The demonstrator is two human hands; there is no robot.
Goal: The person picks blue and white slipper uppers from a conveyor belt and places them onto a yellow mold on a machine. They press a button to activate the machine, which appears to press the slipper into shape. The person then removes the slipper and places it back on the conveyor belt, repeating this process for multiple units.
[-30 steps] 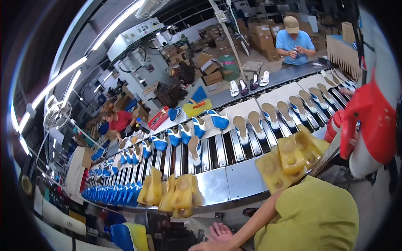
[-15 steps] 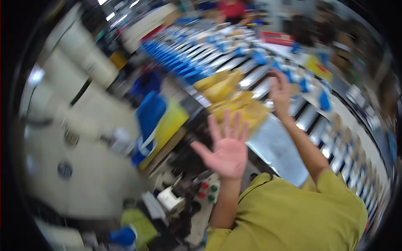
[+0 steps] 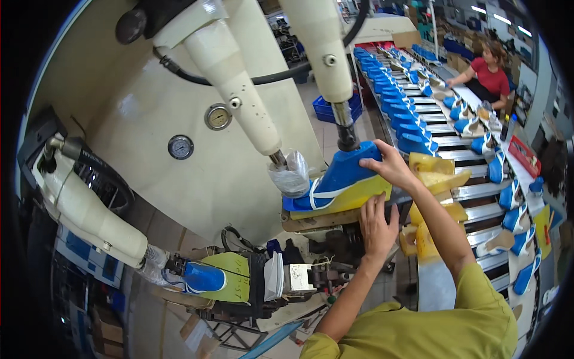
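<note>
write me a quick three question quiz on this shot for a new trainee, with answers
1. Multiple choice: what is the person's right hand touching?
A) a red tray
B) a blue shoe form
C) a blue crate

2. True or false: two round gauges are set in the pale machine panel.

3. Fill in the colour: the person's left hand is at the edge of a ____ pad.

Key: 1. B; 2. True; 3. yellow

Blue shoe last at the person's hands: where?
Head view, just right of centre: the blue shoe last sits on a yellow pad beneath a cream press arm, right hand at its right end, left hand at the pad's near edge.
</note>
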